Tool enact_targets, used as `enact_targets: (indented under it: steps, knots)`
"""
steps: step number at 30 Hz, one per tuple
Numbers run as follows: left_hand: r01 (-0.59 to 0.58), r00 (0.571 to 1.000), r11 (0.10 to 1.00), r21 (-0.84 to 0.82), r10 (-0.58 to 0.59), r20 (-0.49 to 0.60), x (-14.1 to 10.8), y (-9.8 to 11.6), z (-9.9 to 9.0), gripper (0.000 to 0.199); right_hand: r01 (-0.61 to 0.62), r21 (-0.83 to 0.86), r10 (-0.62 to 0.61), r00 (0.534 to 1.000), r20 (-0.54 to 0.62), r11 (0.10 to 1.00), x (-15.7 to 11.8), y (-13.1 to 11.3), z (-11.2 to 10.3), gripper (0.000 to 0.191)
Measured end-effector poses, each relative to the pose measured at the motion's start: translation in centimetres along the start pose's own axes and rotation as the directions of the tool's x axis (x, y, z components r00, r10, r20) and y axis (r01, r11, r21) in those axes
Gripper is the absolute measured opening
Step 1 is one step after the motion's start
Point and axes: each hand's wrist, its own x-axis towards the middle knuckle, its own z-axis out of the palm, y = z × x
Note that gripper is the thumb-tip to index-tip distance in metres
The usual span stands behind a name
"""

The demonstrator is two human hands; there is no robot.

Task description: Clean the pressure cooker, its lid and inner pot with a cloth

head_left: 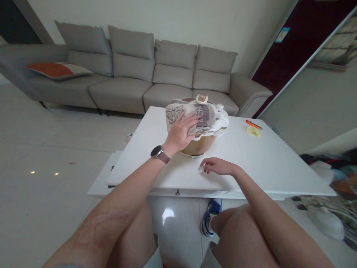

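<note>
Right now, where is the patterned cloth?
In the head view, the patterned cloth is just right of the picture's middle, draped over the white top of the gold pot on the white table, under your left hand.

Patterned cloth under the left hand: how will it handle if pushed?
The cloth likely bends easily: it drapes over the white-and-gold appliance. It may bunch rather than slide whole, since the left hand covers only part of it.

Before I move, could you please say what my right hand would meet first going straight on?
Your right hand points left across the white tabletop, so it would probably meet your left wrist first, though depth is unclear and the golden pot stands close.
</note>
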Motion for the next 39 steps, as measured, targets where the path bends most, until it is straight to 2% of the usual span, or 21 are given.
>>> enact_targets:
  steps: [4, 7, 11, 13, 14, 18, 19, 20, 21, 22, 24, 26, 28, 29, 31, 32, 33, 34, 36, 38, 39]
  knots:
    - [0.156, 0.964, 0.980, -0.122, -0.178, -0.199, -0.2, -1.9, 0.7, 0.050, -0.008, 0.001, 0.008, 1.000, 0.005, 1.000, -0.3, -0.2, 0.0, 0.028]
    - [0.224, 0.897, 0.937, -0.268, -0.306, -0.320, -0.4, -3.1, 1.3, 0.048, -0.014, 0.004, 0.014, 1.000, 0.001, 1.000, -0.5, -0.5, -0.1, 0.028]
    - [0.276, 0.783, 0.835, -0.477, -0.483, -0.393, -0.6, -3.9, 1.8, 0.039, -0.027, 0.007, 0.027, 1.000, -0.008, 1.000, -0.7, -0.9, -0.2, 0.029]
    - [0.298, 0.694, 0.748, -0.593, -0.597, -0.403, -0.7, -3.9, 1.8, 0.035, -0.030, 0.006, 0.030, 0.999, -0.009, 1.000, -0.8, -1.0, -0.2, 0.028]
    - [0.313, 0.632, 0.695, -0.647, -0.661, -0.404, -0.8, -3.9, 1.9, 0.034, -0.030, 0.004, 0.030, 1.000, -0.008, 1.000, -0.8, -1.0, -0.2, 0.028]
    - [0.361, 0.334, 0.460, -0.811, -0.876, -0.348, -1.7, -3.3, 2.1, 0.033, -0.023, -0.001, 0.023, 1.000, 0.003, 1.000, -0.8, -1.0, -0.2, 0.029]
    - [0.361, 0.287, 0.406, -0.839, -0.905, -0.314, -1.9, -3.0, 2.2, 0.034, -0.021, -0.001, 0.021, 1.000, 0.008, 1.000, -0.8, -0.9, -0.2, 0.030]
    - [0.360, 0.260, 0.362, -0.860, -0.924, -0.281, -2.2, -2.7, 2.3, 0.035, -0.021, 0.000, 0.021, 1.000, 0.011, 1.000, -0.8, -0.9, -0.2, 0.030]
    - [0.362, 0.254, 0.336, -0.870, -0.933, -0.255, -2.5, -2.4, 2.4, 0.036, -0.024, 0.001, 0.024, 1.000, 0.015, 1.000, -0.8, -0.9, -0.2, 0.030]
    - [0.367, 0.267, 0.333, -0.868, -0.932, -0.245, -2.7, -2.0, 2.4, 0.037, -0.029, 0.001, 0.029, 0.999, 0.016, 1.000, -0.8, -0.9, -0.2, 0.030]
    - [0.383, 0.326, 0.394, -0.836, -0.904, -0.277, -3.2, -1.2, 2.3, 0.038, -0.037, 0.004, 0.037, 0.999, 0.017, 0.999, -0.8, -0.9, -0.2, 0.031]
    - [0.396, 0.410, 0.496, -0.773, -0.848, -0.335, -3.6, -0.3, 2.1, 0.040, -0.039, 0.002, 0.039, 0.999, 0.024, 0.999, -0.8, -0.9, -0.2, 0.031]
    - [0.409, 0.515, 0.604, -0.684, -0.771, -0.374, -4.0, 0.6, 1.9, 0.041, -0.039, -0.005, 0.039, 0.999, 0.030, 0.999, -0.8, -0.9, -0.2, 0.032]
    - [0.410, 0.588, 0.668, -0.621, -0.714, -0.381, -4.1, 1.0, 1.7, 0.042, -0.036, -0.008, 0.037, 0.999, 0.032, 0.999, -0.8, -0.8, -0.2, 0.032]
    - [0.362, 0.783, 0.823, -0.438, -0.524, -0.336, -4.4, 1.7, 1.3, 0.041, -0.021, -0.004, 0.022, 0.999, 0.033, 1.000, -0.7, -0.8, -0.1, 0.033]
    - [0.302, 0.875, 0.894, -0.332, -0.398, -0.274, -4.5, 1.9, 1.0, 0.041, -0.012, 0.002, 0.012, 0.999, 0.034, 1.000, -0.6, -0.7, -0.1, 0.033]
    - [0.228, 0.941, 0.945, -0.235, -0.276, -0.198, -4.5, 2.1, 0.8, 0.042, -0.004, 0.008, 0.004, 0.999, 0.037, 1.000, -0.6, -0.7, 0.0, 0.033]
    - [0.159, 0.975, 0.974, -0.162, -0.181, -0.127, -4.5, 2.2, 0.6, 0.044, 0.001, 0.013, -0.001, 0.999, 0.039, 1.000, -0.5, -0.6, 0.0, 0.033]
    - [0.112, 0.990, 0.989, -0.098, -0.119, -0.074, -4.5, 2.3, 0.5, 0.047, 0.002, 0.017, -0.002, 0.999, 0.037, 1.000, -0.5, -0.6, 0.1, 0.032]
    - [0.182, 0.967, 0.975, -0.129, -0.201, -0.155, -4.5, 2.2, 0.9, 0.047, -0.001, 0.013, 0.000, 0.999, 0.034, 1.000, -0.4, -0.6, 0.1, 0.031]
    - [0.232, 0.939, 0.957, -0.172, -0.267, -0.216, -4.5, 2.1, 1.2, 0.046, -0.004, 0.009, 0.003, 0.999, 0.032, 1.000, -0.5, -0.6, 0.1, 0.031]
